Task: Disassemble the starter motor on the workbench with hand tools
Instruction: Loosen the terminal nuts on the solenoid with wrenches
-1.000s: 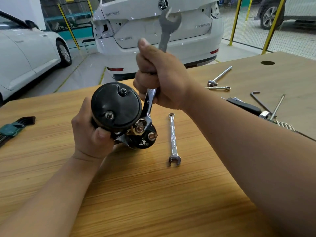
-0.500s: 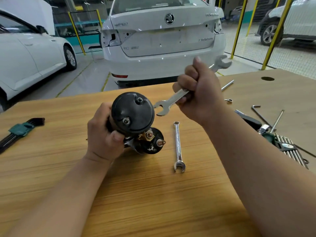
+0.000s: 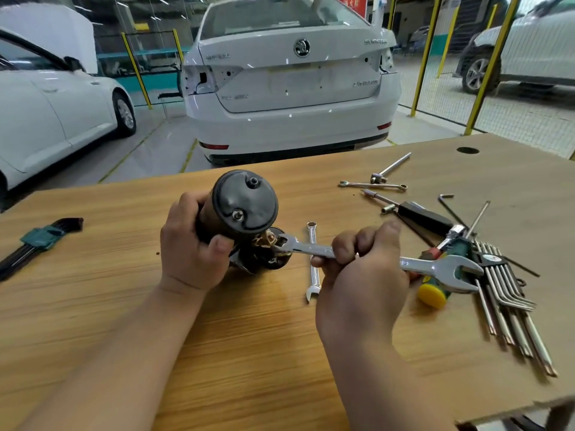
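Nearest, the right hand (image 3: 357, 275) has its fingers (image 3: 345, 247) curled tight round the shank of a double open-end wrench (image 3: 435, 269), thumb on top. The wrench's large end juts out to the right of those fingers, and its small end reaches left to the copper-coloured terminal (image 3: 270, 241) on the starter motor (image 3: 242, 206); whether it is fully seated there cannot be told. Left of that, the left hand (image 3: 189, 253) wraps its fingers round the motor's black body, thumb (image 3: 222, 244) pressed on the near side, with the round end cap facing up. The motor sits low over the wooden table (image 3: 93, 306), between the two hands. Just beyond the right fingers lies a slim combination wrench (image 3: 312, 275); to their right are a green-and-yellow screwdriver (image 3: 432, 295) and a fanned hex key set (image 3: 510, 306). Well left of the left fingers lies a second key set (image 3: 37, 241). Farther off are a black-handled driver (image 3: 423, 217), a small wrench (image 3: 373, 185) and a T-bar (image 3: 392, 168), then a white car (image 3: 292, 82).
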`<state>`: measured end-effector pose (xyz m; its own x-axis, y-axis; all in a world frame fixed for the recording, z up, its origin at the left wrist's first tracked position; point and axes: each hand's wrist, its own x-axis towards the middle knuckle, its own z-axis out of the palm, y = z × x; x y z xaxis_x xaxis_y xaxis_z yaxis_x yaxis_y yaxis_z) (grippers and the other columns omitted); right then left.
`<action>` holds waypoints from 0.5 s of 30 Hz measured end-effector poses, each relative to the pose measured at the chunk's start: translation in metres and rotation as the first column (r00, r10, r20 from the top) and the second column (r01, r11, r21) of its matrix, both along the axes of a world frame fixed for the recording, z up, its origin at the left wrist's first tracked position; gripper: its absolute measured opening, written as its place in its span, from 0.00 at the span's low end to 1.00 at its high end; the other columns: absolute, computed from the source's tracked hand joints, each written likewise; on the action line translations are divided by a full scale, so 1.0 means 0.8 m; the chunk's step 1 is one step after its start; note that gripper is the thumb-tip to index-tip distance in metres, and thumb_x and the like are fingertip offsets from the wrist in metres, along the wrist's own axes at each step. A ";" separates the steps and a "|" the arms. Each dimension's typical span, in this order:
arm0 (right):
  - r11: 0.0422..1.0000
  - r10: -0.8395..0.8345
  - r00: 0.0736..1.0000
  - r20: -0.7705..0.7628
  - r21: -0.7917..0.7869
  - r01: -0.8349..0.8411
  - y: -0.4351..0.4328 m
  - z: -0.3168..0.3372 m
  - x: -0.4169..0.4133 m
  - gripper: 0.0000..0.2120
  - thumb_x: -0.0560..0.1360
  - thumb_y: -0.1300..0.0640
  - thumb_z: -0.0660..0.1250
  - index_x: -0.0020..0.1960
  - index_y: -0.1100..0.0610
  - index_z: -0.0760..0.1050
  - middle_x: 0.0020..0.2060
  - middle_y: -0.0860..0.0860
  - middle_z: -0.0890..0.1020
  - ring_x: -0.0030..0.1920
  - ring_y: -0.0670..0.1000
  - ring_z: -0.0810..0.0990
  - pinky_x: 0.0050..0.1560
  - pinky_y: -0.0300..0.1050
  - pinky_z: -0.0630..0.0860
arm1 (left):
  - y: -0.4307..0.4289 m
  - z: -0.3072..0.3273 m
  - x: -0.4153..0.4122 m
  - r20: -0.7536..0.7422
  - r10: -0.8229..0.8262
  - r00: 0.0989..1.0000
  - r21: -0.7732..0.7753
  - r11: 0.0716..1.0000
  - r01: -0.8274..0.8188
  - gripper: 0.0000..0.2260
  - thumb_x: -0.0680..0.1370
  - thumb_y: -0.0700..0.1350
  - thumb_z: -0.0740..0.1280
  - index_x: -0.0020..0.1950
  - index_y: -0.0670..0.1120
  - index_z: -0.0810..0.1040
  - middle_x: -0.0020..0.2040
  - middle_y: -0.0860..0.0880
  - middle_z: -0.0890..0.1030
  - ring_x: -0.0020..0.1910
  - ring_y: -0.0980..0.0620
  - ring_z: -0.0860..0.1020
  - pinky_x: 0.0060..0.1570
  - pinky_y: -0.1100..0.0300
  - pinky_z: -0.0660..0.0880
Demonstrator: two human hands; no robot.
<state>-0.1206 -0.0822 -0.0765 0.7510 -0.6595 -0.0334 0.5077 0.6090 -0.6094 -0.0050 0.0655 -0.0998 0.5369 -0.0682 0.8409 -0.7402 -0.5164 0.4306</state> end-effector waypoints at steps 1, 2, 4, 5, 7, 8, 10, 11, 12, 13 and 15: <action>1.000 -0.010 1.000 0.001 -0.006 0.010 0.002 -0.001 0.001 0.28 0.83 0.50 0.54 0.23 0.49 0.63 0.23 0.49 0.64 0.25 0.48 0.66 0.26 0.41 0.72 | 0.000 0.000 -0.001 0.002 0.001 1.000 -0.005 1.000 -0.001 0.42 0.72 0.77 0.47 0.47 0.37 0.73 0.38 0.46 0.72 0.37 0.48 0.69 0.36 0.59 0.61; 1.000 -0.016 1.000 0.003 -0.016 0.016 0.003 -0.002 0.003 0.28 0.83 0.50 0.54 0.23 0.49 0.63 0.23 0.49 0.63 0.25 0.48 0.66 0.26 0.41 0.72 | -0.001 -0.001 -0.001 0.002 0.002 1.000 -0.008 1.000 -0.002 0.41 0.72 0.77 0.47 0.46 0.38 0.73 0.38 0.46 0.71 0.37 0.48 0.68 0.36 0.59 0.61; 0.998 -0.022 1.000 0.015 -0.051 0.023 0.003 -0.002 0.007 0.29 0.83 0.50 0.53 0.23 0.49 0.63 0.22 0.48 0.63 0.25 0.47 0.66 0.26 0.41 0.72 | -0.001 0.000 -0.002 0.001 0.001 1.000 -0.006 1.000 -0.001 0.40 0.72 0.77 0.47 0.46 0.39 0.72 0.37 0.47 0.71 0.36 0.49 0.68 0.35 0.59 0.60; 0.997 -0.024 1.000 0.021 -0.077 0.025 0.002 -0.002 0.009 0.29 0.84 0.50 0.53 0.23 0.49 0.63 0.22 0.47 0.63 0.25 0.47 0.65 0.26 0.41 0.72 | -0.001 0.000 -0.002 -0.005 0.000 1.000 -0.007 1.000 0.000 0.39 0.72 0.77 0.47 0.45 0.40 0.71 0.37 0.47 0.70 0.36 0.49 0.68 0.35 0.59 0.60; 0.992 -0.015 0.999 0.036 -0.122 0.019 -0.001 -0.003 0.014 0.30 0.84 0.50 0.51 0.23 0.49 0.64 0.22 0.47 0.62 0.25 0.47 0.65 0.26 0.42 0.72 | -0.001 0.001 -0.002 -0.015 0.005 1.000 -0.018 1.000 -0.005 0.37 0.71 0.78 0.47 0.45 0.43 0.69 0.37 0.47 0.70 0.36 0.49 0.67 0.34 0.60 0.59; 0.991 -0.005 0.999 0.048 -0.135 0.011 -0.003 -0.004 0.016 0.30 0.84 0.49 0.52 0.23 0.49 0.64 0.22 0.46 0.63 0.25 0.47 0.65 0.26 0.42 0.72 | -0.001 0.000 -0.003 -0.016 0.009 1.000 -0.020 1.000 -0.009 0.36 0.71 0.78 0.47 0.45 0.44 0.69 0.37 0.47 0.69 0.35 0.49 0.67 0.33 0.60 0.59; 0.985 0.010 0.998 0.069 -0.171 0.002 -0.005 -0.008 0.017 0.29 0.83 0.48 0.52 0.23 0.48 0.66 0.22 0.46 0.64 0.25 0.46 0.67 0.27 0.41 0.73 | -0.001 0.000 -0.003 -0.002 0.019 1.000 -0.015 1.000 -0.019 0.38 0.72 0.77 0.47 0.45 0.41 0.70 0.36 0.47 0.69 0.35 0.49 0.67 0.34 0.60 0.58; 0.981 0.014 0.997 0.074 -0.194 0.001 -0.005 -0.010 0.017 0.28 0.82 0.46 0.53 0.24 0.48 0.67 0.22 0.45 0.65 0.25 0.46 0.67 0.28 0.41 0.73 | -0.001 0.000 -0.004 0.007 0.020 1.000 -0.013 1.000 -0.020 0.40 0.72 0.77 0.47 0.45 0.39 0.71 0.36 0.47 0.69 0.35 0.49 0.66 0.33 0.61 0.58; 0.977 0.018 0.997 0.077 -0.214 -0.002 -0.004 -0.012 0.016 0.27 0.81 0.45 0.53 0.24 0.48 0.68 0.22 0.45 0.66 0.25 0.45 0.68 0.28 0.42 0.74 | -0.001 0.001 -0.005 0.012 0.019 1.000 -0.012 1.000 -0.019 0.40 0.72 0.77 0.47 0.45 0.38 0.71 0.36 0.47 0.69 0.35 0.49 0.66 0.32 0.62 0.58; 0.973 0.023 0.997 0.080 -0.232 -0.003 -0.004 -0.015 0.016 0.26 0.79 0.44 0.53 0.24 0.48 0.69 0.22 0.44 0.67 0.26 0.45 0.69 0.29 0.42 0.74 | -0.001 0.002 -0.007 0.012 0.016 1.000 -0.012 1.000 -0.016 0.41 0.72 0.77 0.47 0.45 0.38 0.71 0.36 0.47 0.69 0.34 0.50 0.66 0.32 0.65 0.58; 0.961 0.033 0.994 0.101 -0.276 -0.003 -0.005 -0.017 0.016 0.25 0.78 0.44 0.53 0.25 0.47 0.70 0.22 0.44 0.67 0.26 0.45 0.69 0.29 0.42 0.75 | -0.002 0.002 -0.008 0.012 0.013 1.000 -0.013 1.000 -0.013 0.42 0.72 0.77 0.46 0.45 0.37 0.72 0.36 0.47 0.69 0.35 0.50 0.66 0.32 0.63 0.57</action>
